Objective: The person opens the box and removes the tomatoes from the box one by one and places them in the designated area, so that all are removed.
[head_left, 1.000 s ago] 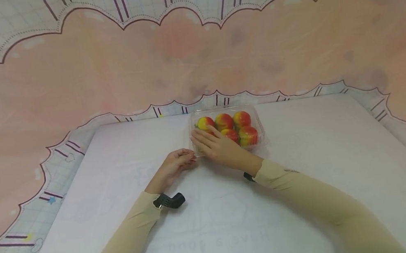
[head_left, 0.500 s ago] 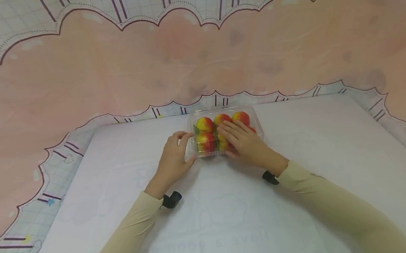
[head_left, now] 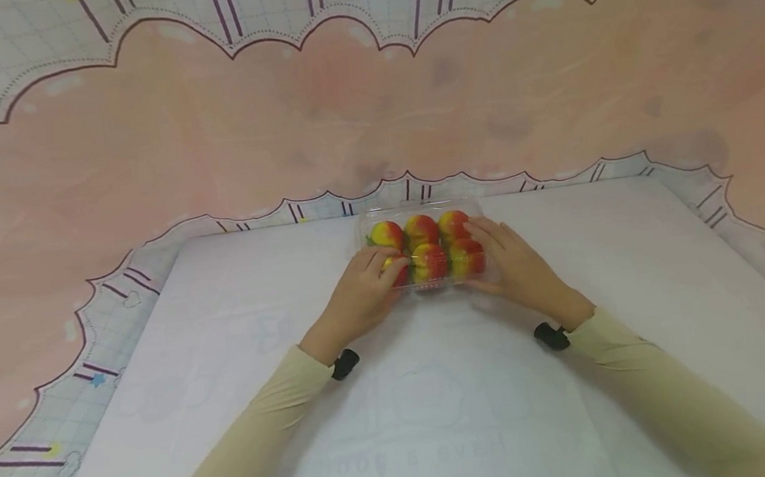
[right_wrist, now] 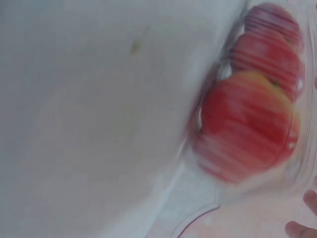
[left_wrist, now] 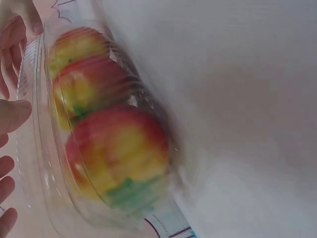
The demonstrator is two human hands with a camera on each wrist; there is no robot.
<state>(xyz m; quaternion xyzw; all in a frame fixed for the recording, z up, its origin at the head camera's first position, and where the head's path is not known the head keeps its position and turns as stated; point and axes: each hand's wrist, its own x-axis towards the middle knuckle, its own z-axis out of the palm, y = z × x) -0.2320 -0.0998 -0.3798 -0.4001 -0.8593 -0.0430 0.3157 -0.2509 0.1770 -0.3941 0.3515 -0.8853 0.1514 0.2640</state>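
Observation:
A clear plastic clamshell box (head_left: 421,209) with its lid down stands at the table's back edge. Several round red-and-yellow fruits (head_left: 421,229) sit inside in two rows; green shows on one fruit (left_wrist: 116,153) in the left wrist view. My left hand (head_left: 353,296) is at the box's front left corner, fingertips over the lid and thumb near the front rim. In the left wrist view a gap separates its thumb from its fingers. My right hand (head_left: 522,270) lies at the right end, fingers reaching over the lid's right side, thumb by the front edge.
A white cloth with faint printing covers the table (head_left: 416,421). Behind it hangs a peach-coloured curtain (head_left: 314,121) with scalloped borders, which also runs down both sides. Each wrist carries a small black camera (head_left: 345,364) below beige sleeves (head_left: 250,439).
My right hand has slid rightward across the box, from its left part to its right end. My left hand has moved from the left edge onto the front left corner. The box stays in place.

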